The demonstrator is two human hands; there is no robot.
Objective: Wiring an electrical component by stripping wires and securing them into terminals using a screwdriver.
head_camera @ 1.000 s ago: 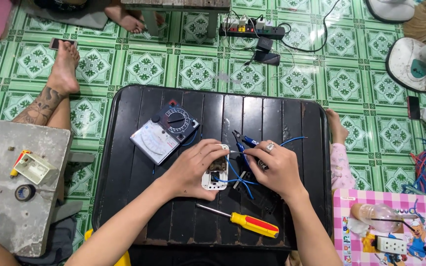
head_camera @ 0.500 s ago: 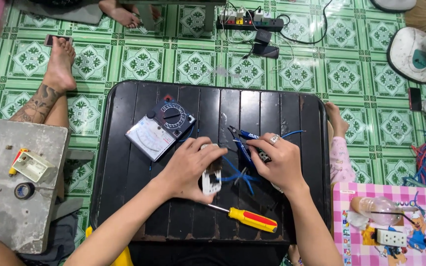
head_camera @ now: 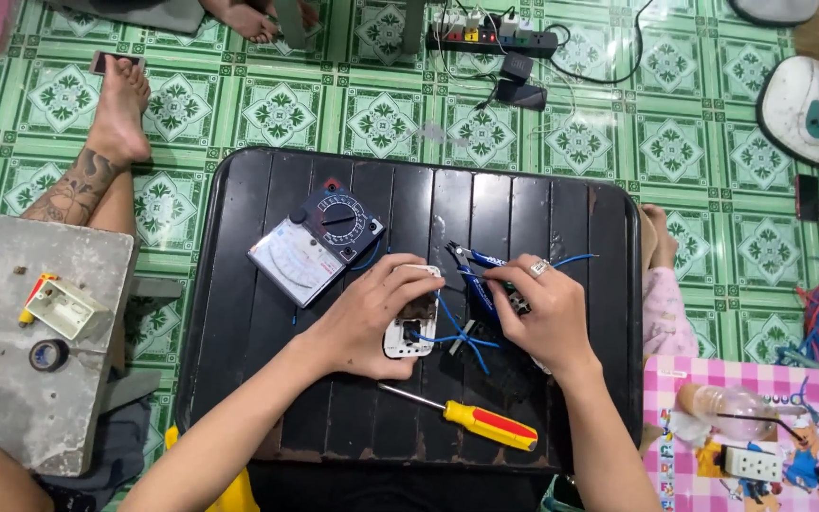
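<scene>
Your table (head_camera: 267,322) looks like dark slatted wood, painted black with a dull sheen and worn edges. The socket (head_camera: 408,334) under your left hand (head_camera: 372,318) is smooth white plastic; the wires (head_camera: 457,332) wear glossy blue plastic. The screwdriver (head_camera: 471,421) near you has a shiny metal shaft and glossy yellow-red plastic handle. The floor (head_camera: 381,123) is glazed, patterned tile. On the left, the slab (head_camera: 11,408) looks rough and matt, like concrete.

A black slatted table (head_camera: 267,313) carries a multimeter (head_camera: 315,245) and yellow-handled screwdriver (head_camera: 466,419).
</scene>
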